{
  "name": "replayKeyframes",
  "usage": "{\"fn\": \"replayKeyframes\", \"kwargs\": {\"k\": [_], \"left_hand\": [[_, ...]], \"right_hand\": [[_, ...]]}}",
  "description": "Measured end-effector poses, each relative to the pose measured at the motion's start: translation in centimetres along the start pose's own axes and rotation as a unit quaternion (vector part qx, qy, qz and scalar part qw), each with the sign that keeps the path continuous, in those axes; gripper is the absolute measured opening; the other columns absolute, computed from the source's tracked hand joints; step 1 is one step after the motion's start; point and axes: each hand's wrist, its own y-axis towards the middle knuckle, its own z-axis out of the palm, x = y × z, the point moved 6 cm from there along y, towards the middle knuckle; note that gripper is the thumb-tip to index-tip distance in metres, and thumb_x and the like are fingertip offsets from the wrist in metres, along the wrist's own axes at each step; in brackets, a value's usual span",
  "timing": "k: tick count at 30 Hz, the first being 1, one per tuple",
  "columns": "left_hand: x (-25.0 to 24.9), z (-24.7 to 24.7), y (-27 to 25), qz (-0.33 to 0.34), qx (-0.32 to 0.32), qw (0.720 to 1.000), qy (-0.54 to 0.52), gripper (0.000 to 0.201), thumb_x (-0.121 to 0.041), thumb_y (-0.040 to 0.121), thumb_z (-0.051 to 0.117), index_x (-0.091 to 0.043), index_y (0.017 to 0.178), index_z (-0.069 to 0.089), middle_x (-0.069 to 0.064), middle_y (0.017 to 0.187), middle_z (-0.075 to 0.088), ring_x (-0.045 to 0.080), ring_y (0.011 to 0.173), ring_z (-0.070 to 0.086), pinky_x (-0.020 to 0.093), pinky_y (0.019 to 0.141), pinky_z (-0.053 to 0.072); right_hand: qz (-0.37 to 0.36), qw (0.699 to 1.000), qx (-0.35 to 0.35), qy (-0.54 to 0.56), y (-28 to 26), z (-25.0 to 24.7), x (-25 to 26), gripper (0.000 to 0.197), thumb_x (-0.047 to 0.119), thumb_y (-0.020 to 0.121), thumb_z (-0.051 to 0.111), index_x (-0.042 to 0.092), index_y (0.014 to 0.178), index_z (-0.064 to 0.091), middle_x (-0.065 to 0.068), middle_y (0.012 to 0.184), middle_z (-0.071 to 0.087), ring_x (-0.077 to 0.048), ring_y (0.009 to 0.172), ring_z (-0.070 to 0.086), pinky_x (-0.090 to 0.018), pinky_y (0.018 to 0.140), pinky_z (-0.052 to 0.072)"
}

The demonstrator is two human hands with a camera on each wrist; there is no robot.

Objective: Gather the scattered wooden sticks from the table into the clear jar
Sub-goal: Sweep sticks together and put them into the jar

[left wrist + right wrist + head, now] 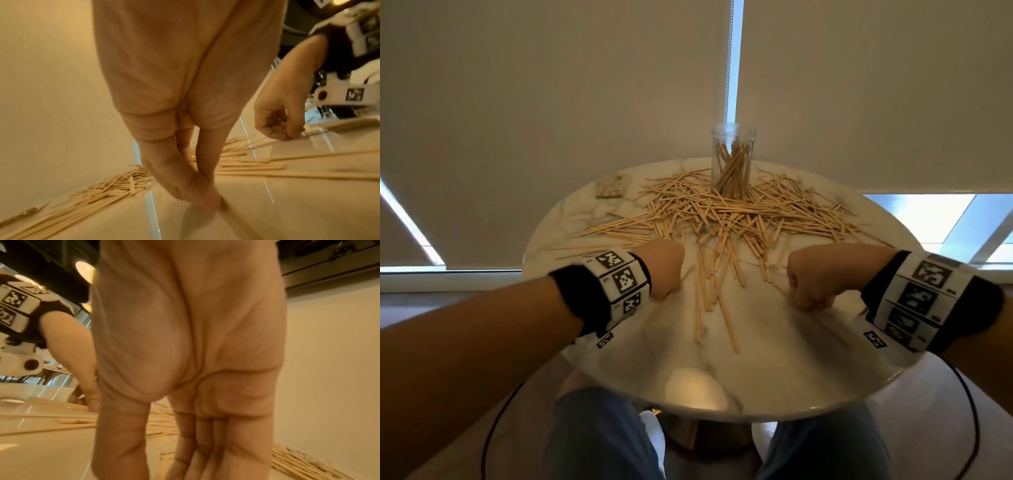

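Observation:
A clear jar (732, 154) stands upright at the back middle of the round marble table (756, 370), with several wooden sticks in it. A wide heap of wooden sticks (726, 212) lies in front of and around the jar, and a few sticks (709, 284) trail toward me. My left hand (671, 291) is down on the table left of them; in the left wrist view my left hand (213, 206) pinches a stick (238, 217) between thumb and finger. My right hand (804, 305) is on the right with curled fingers, and my right hand (292, 136) pinches a stick end. Its fingertips are cut off in the right wrist view.
A small flat packet (613, 186) lies at the back left of the table. Closed roller blinds hang right behind the table. The table's front edge (722, 407) is close to my knees, and a dark cable (493, 428) loops down on each side.

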Motion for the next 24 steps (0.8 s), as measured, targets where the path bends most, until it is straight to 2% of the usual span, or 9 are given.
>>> {"fn": "replayKeyframes", "kwargs": {"k": [4, 7, 9, 12, 15, 17, 19, 21, 24], "left_hand": [[-2.2, -0.8, 1.2, -0.035, -0.057, 0.998, 0.002, 0.057, -0.053, 0.100, 0.045, -0.008, 0.064, 0.049, 0.005, 0.062, 0.050, 0.018, 0.060, 0.049, 0.031, 0.066, 0.047], [-4.4, -0.9, 2.3, -0.015, -0.058, 0.998, 0.011, 0.072, -0.077, 0.087, 0.041, -0.011, 0.059, 0.044, 0.003, 0.057, 0.045, 0.016, 0.053, 0.045, 0.030, 0.055, 0.040], [-5.3, -1.0, 3.0, 0.015, -0.057, 0.998, 0.019, 0.065, -0.071, 0.086, 0.054, -0.012, 0.061, 0.044, 0.002, 0.061, 0.047, 0.018, 0.060, 0.049, 0.030, 0.060, 0.041], [-4.9, -1.0, 4.1, 0.025, -0.052, 0.998, 0.002, 0.051, -0.048, 0.091, 0.066, -0.008, 0.066, 0.047, 0.007, 0.075, 0.058, 0.024, 0.076, 0.054, 0.031, 0.068, 0.043], [-3.5, -1.4, 5.0, 0.018, -0.057, 0.998, -0.010, 0.030, -0.025, 0.095, 0.065, 0.003, 0.105, 0.063, 0.018, 0.112, 0.066, 0.032, 0.101, 0.063, 0.034, 0.075, 0.046], [-2.6, -1.6, 5.4, -0.001, -0.058, 0.998, -0.018, 0.026, -0.015, 0.096, 0.060, 0.003, 0.114, 0.062, 0.019, 0.115, 0.065, 0.033, 0.107, 0.063, 0.033, 0.076, 0.047], [-2.5, -1.7, 5.6, -0.006, -0.051, 0.999, -0.008, 0.024, -0.015, 0.095, 0.060, 0.002, 0.112, 0.063, 0.017, 0.105, 0.065, 0.032, 0.104, 0.064, 0.032, 0.073, 0.047], [-2.7, -1.7, 6.1, -0.002, -0.042, 0.999, 0.006, 0.025, -0.017, 0.095, 0.061, 0.001, 0.113, 0.061, 0.013, 0.099, 0.061, 0.030, 0.101, 0.062, 0.033, 0.074, 0.049], [-3.0, -1.3, 6.8, -0.002, -0.035, 0.999, 0.030, 0.033, -0.017, 0.092, 0.065, 0.000, 0.120, 0.060, 0.015, 0.112, 0.064, 0.031, 0.106, 0.062, 0.036, 0.084, 0.052]], "right_hand": [[0.004, 1.000, -0.003, -0.008, 0.5, -0.1, 0.3, 0.021, 0.019, 0.086, 0.063, 0.008, 0.068, 0.068, 0.001, 0.054, 0.065, -0.013, 0.051, 0.062, -0.018, 0.049, 0.047], [0.008, 0.998, -0.007, 0.063, 1.1, -1.1, 0.2, 0.019, 0.016, 0.090, 0.061, 0.004, 0.081, 0.071, -0.005, 0.067, 0.072, -0.016, 0.057, 0.068, -0.023, 0.055, 0.055], [0.016, 0.993, -0.049, 0.107, 1.8, -2.5, -0.2, 0.020, 0.015, 0.092, 0.059, 0.001, 0.085, 0.071, -0.010, 0.072, 0.073, -0.019, 0.058, 0.070, -0.027, 0.059, 0.059], [0.015, 0.986, -0.122, 0.115, 3.1, -4.5, -0.5, 0.026, 0.014, 0.094, 0.057, 0.008, 0.069, 0.062, -0.006, 0.064, 0.067, -0.016, 0.051, 0.064, -0.026, 0.051, 0.055], [0.021, 0.981, -0.161, 0.103, 4.2, -6.2, -0.4, 0.032, 0.010, 0.095, 0.055, 0.011, 0.063, 0.054, -0.005, 0.065, 0.062, -0.014, 0.051, 0.057, -0.023, 0.047, 0.046], [0.046, 0.981, -0.163, 0.097, 5.0, -6.9, -0.3, 0.034, 0.013, 0.098, 0.047, 0.009, 0.066, 0.057, -0.004, 0.062, 0.059, -0.014, 0.048, 0.053, -0.023, 0.046, 0.044], [0.064, 0.983, -0.152, 0.084, 5.8, -7.0, 0.3, 0.040, 0.037, 0.103, 0.042, 0.012, 0.077, 0.060, -0.001, 0.064, 0.057, -0.015, 0.053, 0.054, -0.026, 0.059, 0.051], [0.076, 0.985, -0.141, 0.068, 6.5, -7.0, 1.1, 0.055, 0.065, 0.095, 0.041, 0.017, 0.072, 0.053, 0.000, 0.072, 0.055, -0.019, 0.073, 0.057, -0.031, 0.076, 0.052], [0.056, 0.988, -0.126, 0.065, 7.5, -7.0, 2.3, 0.048, 0.060, 0.089, 0.059, 0.013, 0.077, 0.059, -0.004, 0.086, 0.066, -0.022, 0.089, 0.062, -0.032, 0.079, 0.053]]}}
